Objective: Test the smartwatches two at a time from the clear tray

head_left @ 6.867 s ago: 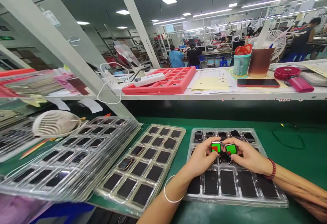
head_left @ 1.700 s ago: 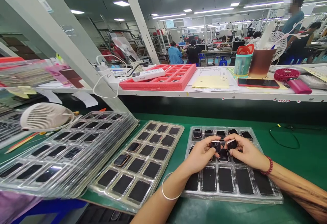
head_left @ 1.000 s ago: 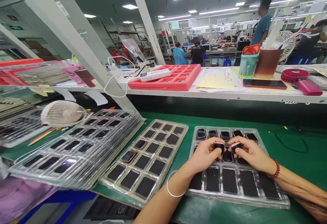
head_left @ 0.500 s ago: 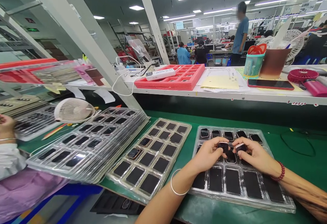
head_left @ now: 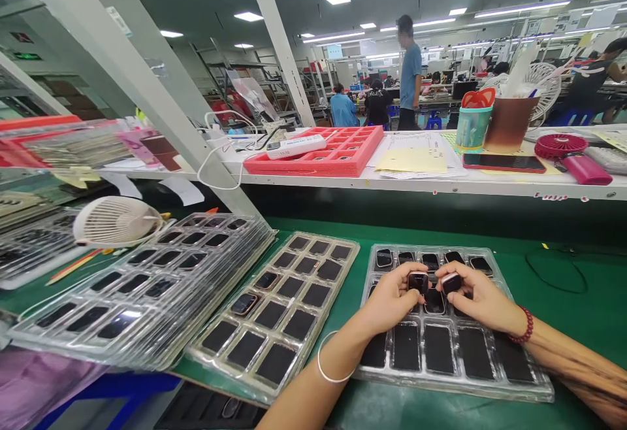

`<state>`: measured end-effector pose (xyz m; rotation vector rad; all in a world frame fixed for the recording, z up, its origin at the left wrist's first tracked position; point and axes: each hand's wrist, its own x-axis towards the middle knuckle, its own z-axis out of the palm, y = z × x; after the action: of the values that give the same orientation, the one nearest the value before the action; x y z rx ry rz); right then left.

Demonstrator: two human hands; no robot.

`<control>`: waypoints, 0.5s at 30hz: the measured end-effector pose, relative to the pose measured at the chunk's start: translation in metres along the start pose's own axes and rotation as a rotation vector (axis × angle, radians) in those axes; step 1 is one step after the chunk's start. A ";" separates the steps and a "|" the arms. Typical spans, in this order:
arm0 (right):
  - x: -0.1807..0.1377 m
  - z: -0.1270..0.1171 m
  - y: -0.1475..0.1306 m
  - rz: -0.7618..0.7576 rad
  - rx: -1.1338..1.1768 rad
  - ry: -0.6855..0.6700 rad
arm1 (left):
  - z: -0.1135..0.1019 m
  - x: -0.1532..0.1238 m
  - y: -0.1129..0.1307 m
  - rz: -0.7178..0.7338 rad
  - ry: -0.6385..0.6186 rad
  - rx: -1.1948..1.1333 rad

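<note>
Between its thumb and fingers, my left hand (head_left: pixel 390 300) grips a smartwatch case (head_left: pixel 418 281) with a dark face. A second watch case (head_left: pixel 450 282), pale-edged, is pinched in my right hand (head_left: pixel 482 300), close beside the first. Both hands hover over a clear plastic tray (head_left: pixel 410 383). Along its back row sit several watch cases, such as the watch (head_left: pixel 385 258) at the left corner. Another watch (head_left: pixel 434 300) lies in a pocket just under my hands. The front-row pockets show only black pads. My forearms and hands hide part of the middle rows.
To the left lies a second tray (head_left: pixel 194 346) with two watches among black pads. Beyond it rises a stack of trays (head_left: pixel 161 348) filled with watches, near a white fan (head_left: pixel 115 221). A shelf (head_left: pixel 406 185) carrying a red foam tray (head_left: pixel 304 167) and a phone (head_left: pixel 504 163) crosses behind.
The view has shifted slightly, so the bench things appear further left. Both hands keep hold of their watch cases over the tray. The neighbour's hand at the left has gone out of view.
</note>
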<state>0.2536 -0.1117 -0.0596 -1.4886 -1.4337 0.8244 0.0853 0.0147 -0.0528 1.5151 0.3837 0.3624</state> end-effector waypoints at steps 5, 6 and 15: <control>0.000 0.001 0.000 0.009 -0.007 0.012 | 0.000 0.001 -0.003 -0.009 0.008 -0.015; 0.000 0.001 -0.001 0.007 -0.005 0.011 | -0.001 0.003 -0.004 -0.004 0.021 -0.027; -0.002 0.001 -0.003 0.042 -0.004 0.023 | 0.012 -0.039 0.029 -0.023 -0.177 -0.510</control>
<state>0.2509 -0.1136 -0.0576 -1.5308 -1.3923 0.8276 0.0563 -0.0129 -0.0231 1.0324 0.1504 0.2781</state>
